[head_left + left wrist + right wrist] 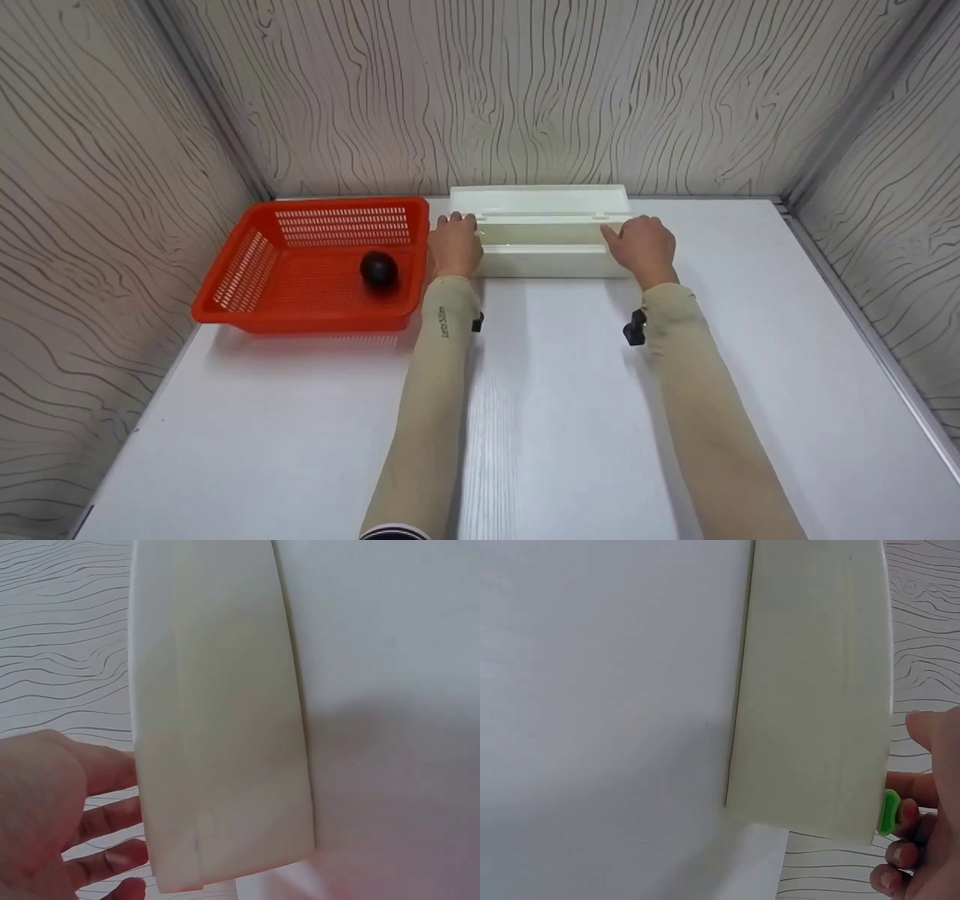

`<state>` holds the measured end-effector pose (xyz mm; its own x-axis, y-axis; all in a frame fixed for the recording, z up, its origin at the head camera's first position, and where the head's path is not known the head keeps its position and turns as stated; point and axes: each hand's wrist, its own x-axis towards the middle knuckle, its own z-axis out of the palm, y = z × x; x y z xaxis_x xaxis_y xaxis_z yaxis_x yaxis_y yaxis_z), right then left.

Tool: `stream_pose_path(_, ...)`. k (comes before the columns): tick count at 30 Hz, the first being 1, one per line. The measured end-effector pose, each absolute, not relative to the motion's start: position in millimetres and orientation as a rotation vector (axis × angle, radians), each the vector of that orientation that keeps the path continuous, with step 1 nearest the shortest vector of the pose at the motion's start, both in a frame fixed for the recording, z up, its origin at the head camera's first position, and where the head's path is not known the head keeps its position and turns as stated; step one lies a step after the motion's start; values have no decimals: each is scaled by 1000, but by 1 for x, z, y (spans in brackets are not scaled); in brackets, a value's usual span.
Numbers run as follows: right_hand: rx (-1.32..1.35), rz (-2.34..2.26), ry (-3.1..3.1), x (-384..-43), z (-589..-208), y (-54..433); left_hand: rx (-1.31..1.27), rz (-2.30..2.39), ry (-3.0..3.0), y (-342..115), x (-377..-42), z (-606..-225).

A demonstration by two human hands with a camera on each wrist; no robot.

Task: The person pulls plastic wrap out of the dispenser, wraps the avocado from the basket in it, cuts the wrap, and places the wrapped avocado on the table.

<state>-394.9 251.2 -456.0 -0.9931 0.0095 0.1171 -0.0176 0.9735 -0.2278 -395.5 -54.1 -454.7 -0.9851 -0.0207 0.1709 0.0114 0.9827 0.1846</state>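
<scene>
A long white box (555, 262) lies across the back of the table, its lid (540, 200) tipped back against the far side. At the box's left end, my left hand (456, 246) reaches over the edge with loosely extended fingers. My right hand (643, 249) is at the right end, the thumb pointing inward over the opening. In the right wrist view its other fingers bend loosely beside a small green piece (888, 811) at the box's edge. Whether those fingers press that piece is unclear. Part of the box's inside is hidden by its front wall.
Left of the box stands a red plastic basket (300, 325), close to my left hand. A dark round fruit-like object (379, 271) lies in its right part. Patterned wall panels (525, 90) enclose the white table (555, 390) at the back and sides.
</scene>
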Motion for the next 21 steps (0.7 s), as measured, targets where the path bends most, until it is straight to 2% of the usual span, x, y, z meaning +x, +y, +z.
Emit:
stream_pose_path(13, -8, 105, -3057, -398, -456, 244, 8, -162, -2881, -50, -396, -459)
stream_pose_path(21, -53, 394, -3069, -398, -457, 247, 2, -203, -2832, -52, -395, -463)
